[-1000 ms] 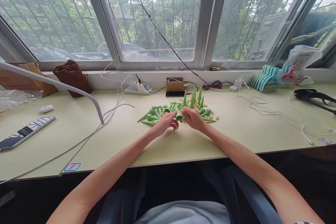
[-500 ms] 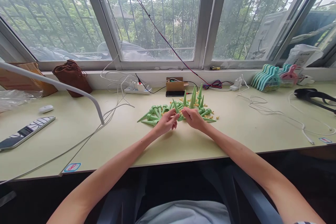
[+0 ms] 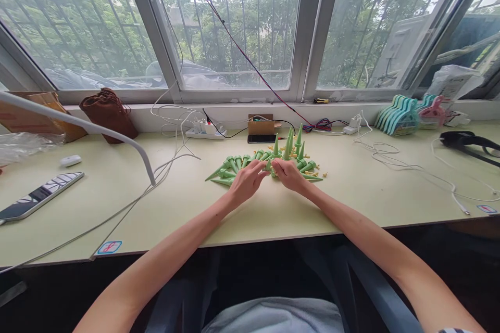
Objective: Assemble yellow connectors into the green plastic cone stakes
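Two hands, ours, both over the pale desk (image 3: pixel 183 218): left hand (image 3: pixel 248 179), fingers narrowed about one green plastic spike (image 3: pixel 269 165); right hand (image 3: pixel 288 174), fingers curled in close beside it, contents hidden from us. The held spike is between our fingertips, in front of the pile; in the previous frame it rose tall with its point up, and in the one before that its open end faced us. Now it looks short, foreshortened, and our left hand has rolled so that its back shows more. Our right hand keeps nearly the same place. Item, green cones (image 3: pixel 235 163), several, lying fanned to the left of the pile; item, upright green spikes (image 3: pixel 288 146), a group, behind our right hand; item, small yellow pieces (image 3: pixel 318 174), scattered among and beside them. Behind the pile: one black phone (image 3: pixel 261 139) before one small cardboard box (image 3: pixel 261 126), both unchanged.
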A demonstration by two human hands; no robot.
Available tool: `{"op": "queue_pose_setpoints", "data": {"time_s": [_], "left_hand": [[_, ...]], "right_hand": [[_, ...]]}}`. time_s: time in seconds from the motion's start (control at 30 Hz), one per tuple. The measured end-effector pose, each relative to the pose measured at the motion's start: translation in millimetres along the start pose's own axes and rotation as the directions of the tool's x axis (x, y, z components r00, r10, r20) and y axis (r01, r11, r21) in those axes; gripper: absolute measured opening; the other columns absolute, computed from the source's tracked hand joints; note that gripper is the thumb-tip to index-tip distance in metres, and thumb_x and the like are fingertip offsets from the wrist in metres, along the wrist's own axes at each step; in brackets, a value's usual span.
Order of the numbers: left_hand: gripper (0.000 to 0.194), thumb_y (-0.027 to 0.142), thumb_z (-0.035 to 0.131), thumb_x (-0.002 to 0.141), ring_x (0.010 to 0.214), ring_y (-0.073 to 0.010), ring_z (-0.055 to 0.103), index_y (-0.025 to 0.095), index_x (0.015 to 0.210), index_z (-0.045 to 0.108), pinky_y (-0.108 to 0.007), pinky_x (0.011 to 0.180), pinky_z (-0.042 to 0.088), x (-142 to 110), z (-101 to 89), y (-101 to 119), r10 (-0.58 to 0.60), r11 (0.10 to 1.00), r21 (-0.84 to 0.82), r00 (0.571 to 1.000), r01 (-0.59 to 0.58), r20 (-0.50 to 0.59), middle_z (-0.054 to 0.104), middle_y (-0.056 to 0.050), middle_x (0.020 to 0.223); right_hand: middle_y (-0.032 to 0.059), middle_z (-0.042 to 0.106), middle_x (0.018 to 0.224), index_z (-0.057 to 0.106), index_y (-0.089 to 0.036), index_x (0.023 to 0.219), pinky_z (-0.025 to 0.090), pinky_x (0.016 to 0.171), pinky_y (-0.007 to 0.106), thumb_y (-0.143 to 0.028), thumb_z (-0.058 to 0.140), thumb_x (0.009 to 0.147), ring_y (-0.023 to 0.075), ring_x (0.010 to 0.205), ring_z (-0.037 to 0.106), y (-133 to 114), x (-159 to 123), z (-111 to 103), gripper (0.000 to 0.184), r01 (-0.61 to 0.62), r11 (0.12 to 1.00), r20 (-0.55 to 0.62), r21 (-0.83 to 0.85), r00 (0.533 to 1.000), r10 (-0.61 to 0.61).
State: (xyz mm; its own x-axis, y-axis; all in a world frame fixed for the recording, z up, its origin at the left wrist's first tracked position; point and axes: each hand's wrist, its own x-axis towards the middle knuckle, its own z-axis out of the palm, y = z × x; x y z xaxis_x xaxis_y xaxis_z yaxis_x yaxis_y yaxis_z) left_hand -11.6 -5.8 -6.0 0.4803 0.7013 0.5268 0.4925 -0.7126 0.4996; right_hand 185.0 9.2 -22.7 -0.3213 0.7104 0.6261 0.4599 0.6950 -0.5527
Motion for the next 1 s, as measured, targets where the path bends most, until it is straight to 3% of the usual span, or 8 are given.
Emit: {"op": "queue_pose_setpoints", "data": {"time_s": [0.17, 0.3, 0.43, 0.57, 0.67, 0.83, 1.0], "left_hand": [[0.028, 0.046, 0.047, 0.098, 0.061, -0.0146, 0.051, 0.023, 0.11, 0.056, -0.027, 0.065, 0.035, 3, 6.8, 1, -0.092, 0.995, 0.022, 0.995, 0.093, -0.028, 0.061, -0.004, 0.092], [0.034, 0.049, 0.049, 0.095, 0.054, -0.0134, 0.05, 0.022, 0.115, 0.049, -0.027, 0.062, 0.036, 4, 9.6, 3, -0.195, 0.979, -0.068, 0.98, 0.192, -0.031, 0.063, -0.001, 0.084], [0.033, 0.053, 0.046, 0.096, 0.05, -0.012, 0.046, 0.021, 0.097, 0.054, -0.026, 0.057, 0.035, 4, 8.6, 6, -0.211, 0.963, -0.181, 0.977, 0.2, -0.042, 0.058, 0.001, 0.072], [0.05, 0.062, 0.043, 0.094, 0.045, -0.0103, 0.048, 0.018, 0.073, 0.056, -0.025, 0.051, 0.035, 4, 8.2, 10, -0.239, 0.939, -0.251, 0.971, 0.236, 0.016, 0.057, -0.001, 0.065], [0.061, 0.071, 0.04, 0.091, 0.04, -0.0107, 0.05, 0.016, 0.073, 0.06, -0.024, 0.042, 0.034, 5, 8.9, 13, -0.331, 0.849, -0.395, 0.936, 0.352, 0.121, 0.056, -0.002, 0.061], [0.067, 0.076, 0.042, 0.086, 0.043, -0.0123, 0.054, 0.012, 0.079, 0.061, -0.023, 0.036, 0.036, 7, 6.6, 17, -0.397, 0.567, -0.644, 0.855, 0.514, 0.333, 0.058, -0.005, 0.064], [0.063, 0.074, 0.054, 0.082, 0.045, -0.0102, 0.052, 0.011, 0.082, 0.062, -0.024, 0.04, 0.039, 7, 4.0, 13, -0.351, 0.467, -0.696, 0.837, 0.545, 0.42, 0.06, -0.005, 0.068]], "right_hand": [[-0.0048, 0.034, 0.056, 0.029, -0.022, 0.068, 0.026, 0.052, 0.027, -0.051, 0.029, 0.102, 0.0106, 0.052, 0.028, -1, 2, -1, 0.044, -0.011, 1.0, -0.041, -0.024, 0.999, 0.01], [-0.0048, 0.034, 0.056, 0.029, -0.023, 0.069, 0.026, 0.052, 0.027, -0.052, 0.03, 0.102, 0.0111, 0.051, 0.027, 0, 3, -2, 0.044, -0.032, 0.998, -0.097, -0.047, 0.995, 0.027], [-0.0045, 0.036, 0.057, 0.03, -0.023, 0.071, 0.027, 0.053, 0.026, -0.05, 0.03, 0.103, 0.0114, 0.051, 0.029, 1, 4, -3, 0.042, -0.03, 0.998, -0.138, -0.06, 0.99, 0.022], [-0.0046, 0.036, 0.057, 0.029, -0.023, 0.071, 0.027, 0.053, 0.026, -0.05, 0.029, 0.103, 0.0115, 0.051, 0.029, -1, 3, -5, 0.042, -0.008, 0.997, -0.135, -0.071, 0.991, -0.002], [-0.0045, 0.036, 0.058, 0.029, -0.023, 0.072, 0.027, 0.053, 0.026, -0.051, 0.028, 0.103, 0.0114, 0.051, 0.029, -5, 3, -6, 0.042, 0.016, 0.998, -0.119, -0.064, 0.993, -0.023], [-0.0036, 0.04, 0.06, 0.033, -0.022, 0.073, 0.03, 0.054, 0.025, -0.047, 0.029, 0.104, 0.0111, 0.052, 0.032, -7, 1, -6, 0.04, 0.068, 0.996, -0.074, -0.057, 0.995, -0.073], [-0.0034, 0.04, 0.061, 0.032, -0.023, 0.072, 0.031, 0.055, 0.025, -0.046, 0.029, 0.104, 0.0112, 0.052, 0.031, -4, -1, -4, 0.04, 0.094, 0.993, -0.056, -0.066, 0.994, -0.098]]}}
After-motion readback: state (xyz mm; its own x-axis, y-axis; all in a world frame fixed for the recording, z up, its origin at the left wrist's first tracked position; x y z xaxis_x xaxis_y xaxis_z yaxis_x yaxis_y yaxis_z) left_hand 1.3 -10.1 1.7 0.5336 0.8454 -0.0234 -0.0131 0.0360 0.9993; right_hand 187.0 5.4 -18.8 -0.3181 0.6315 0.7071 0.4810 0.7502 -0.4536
